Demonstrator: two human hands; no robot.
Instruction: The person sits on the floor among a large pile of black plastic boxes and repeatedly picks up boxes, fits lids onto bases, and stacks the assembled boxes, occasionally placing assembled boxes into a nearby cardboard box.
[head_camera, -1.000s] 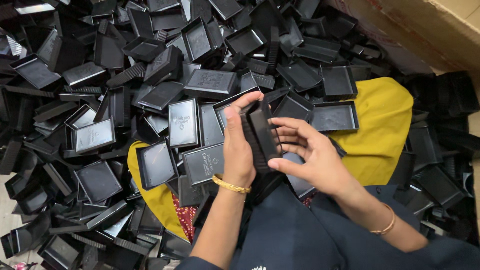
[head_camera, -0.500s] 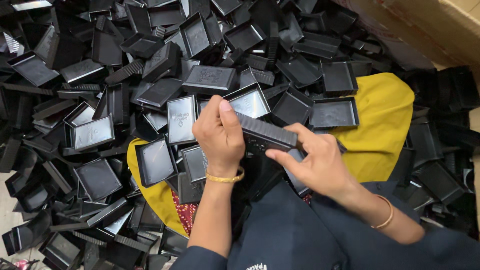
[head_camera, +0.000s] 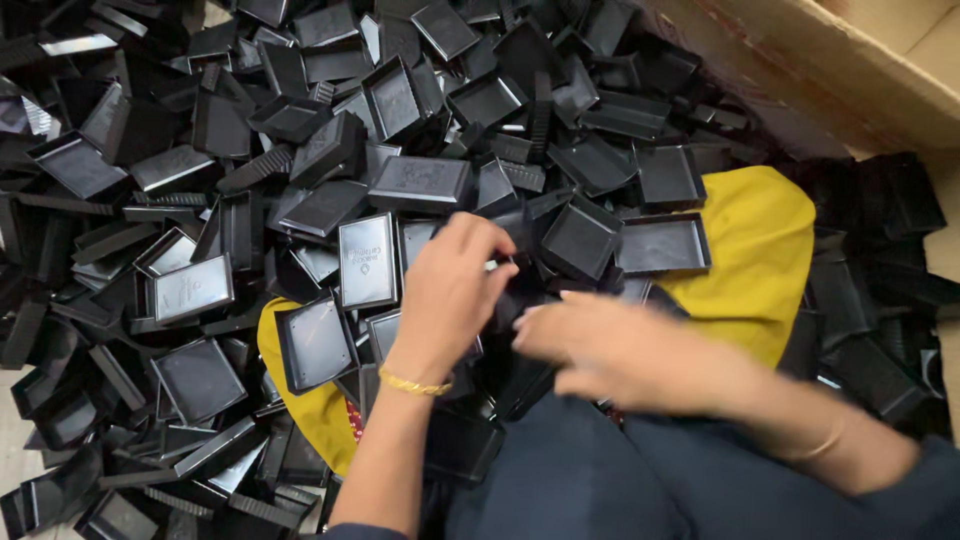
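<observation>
My left hand (head_camera: 448, 292), with a gold bangle (head_camera: 412, 383) on the wrist, is curled around a black plastic box piece (head_camera: 512, 296) just above my lap. Coming in from the right, my right hand (head_camera: 610, 352) is blurred; its fingertips touch the same piece from the other side, and its grip is unclear. Right beyond both hands lies a heap of several black plastic trays and lids (head_camera: 405, 180), some open side up, some face down. One square tray (head_camera: 663, 243) rests on a yellow cloth (head_camera: 762, 262).
The black pieces cover the floor from the left to the top and far right. A cardboard box (head_camera: 830, 60) stands at the top right. My dark blue clothing (head_camera: 560, 480) fills the bottom centre. The yellow cloth also shows at my left knee.
Both hands have dropped lower toward my lap with the black piece. The right hand has slid left and is now motion-blurred; the long black piece held up earlier is mostly hidden between the hands.
</observation>
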